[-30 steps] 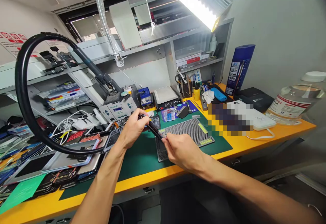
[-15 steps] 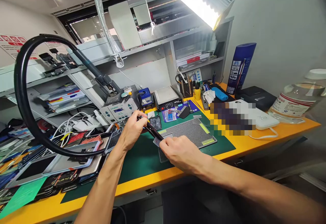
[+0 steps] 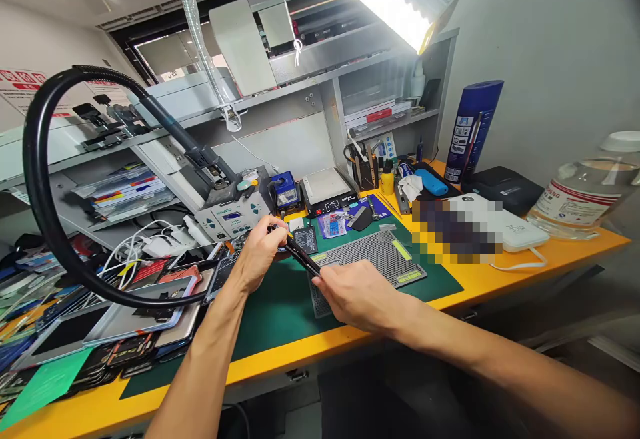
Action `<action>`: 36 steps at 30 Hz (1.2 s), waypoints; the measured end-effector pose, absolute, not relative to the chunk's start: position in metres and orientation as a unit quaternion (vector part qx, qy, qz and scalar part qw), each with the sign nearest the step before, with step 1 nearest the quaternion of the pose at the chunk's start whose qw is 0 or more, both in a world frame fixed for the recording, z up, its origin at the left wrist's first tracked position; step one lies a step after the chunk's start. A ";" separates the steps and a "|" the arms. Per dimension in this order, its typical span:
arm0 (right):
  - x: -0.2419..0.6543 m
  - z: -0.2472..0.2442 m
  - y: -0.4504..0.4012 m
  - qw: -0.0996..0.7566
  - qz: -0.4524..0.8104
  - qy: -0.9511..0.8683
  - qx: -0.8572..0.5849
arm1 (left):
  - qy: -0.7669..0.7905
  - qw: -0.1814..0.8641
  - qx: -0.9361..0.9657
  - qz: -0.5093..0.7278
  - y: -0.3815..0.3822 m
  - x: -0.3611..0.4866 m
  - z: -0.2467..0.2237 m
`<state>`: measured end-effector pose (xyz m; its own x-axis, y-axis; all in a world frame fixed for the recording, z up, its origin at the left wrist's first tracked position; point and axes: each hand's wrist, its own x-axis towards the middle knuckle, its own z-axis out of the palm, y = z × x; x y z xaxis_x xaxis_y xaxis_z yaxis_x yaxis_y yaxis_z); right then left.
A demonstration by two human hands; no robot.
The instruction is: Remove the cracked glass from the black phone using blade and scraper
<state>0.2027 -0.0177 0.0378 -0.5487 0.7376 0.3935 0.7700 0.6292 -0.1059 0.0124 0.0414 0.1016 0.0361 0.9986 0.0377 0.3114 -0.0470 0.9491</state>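
A dark, thin, flat device [image 3: 302, 255] is held edge-on between both hands, above the green mat [image 3: 280, 316]. My left hand [image 3: 261, 252] is closed on its far left end, thumb on top. At its near right end my right hand [image 3: 353, 292] pinches it, fingers pressed together. Below and beyond my right hand lies a grey perforated pad [image 3: 373, 257] with yellow-green strips. Just past the device a small dark circuit-like piece [image 3: 305, 240] rests on the mat. The device's underside is hidden.
Phones, trays [image 3: 135, 312] and cables crowd the left, under a black hose [image 3: 40, 192]. A blue soldering station [image 3: 286, 190], tool holder [image 3: 365, 169] and yellow bottle [image 3: 387, 179] stand behind. At right are a white power bank [image 3: 520, 229] and clear bottle [image 3: 575, 196].
The clear film seen by my right fingertips is no longer visible. My right hand has shifted slightly on the device's near end. My left hand keeps its hold, and the view has moved slightly.
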 end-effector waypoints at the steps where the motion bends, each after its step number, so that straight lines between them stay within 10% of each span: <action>1: 0.206 0.038 -0.015 0.219 -0.028 -0.870 -0.441 | 0.554 0.421 0.586 0.415 0.043 0.011 0.102; 20: 0.196 0.040 0.018 0.372 0.089 -0.827 -0.411 | 0.541 0.464 0.559 0.424 0.050 0.003 0.097; 36: 0.191 0.043 0.016 0.329 0.044 -0.839 -0.431 | 0.539 0.471 0.547 0.435 0.048 0.002 0.097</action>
<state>0.1908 0.0158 0.0430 -0.4129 0.7518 0.5142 0.6942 0.6252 -0.3567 0.0018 0.0481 0.0965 0.0416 0.9986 -0.0319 0.1801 0.0239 0.9834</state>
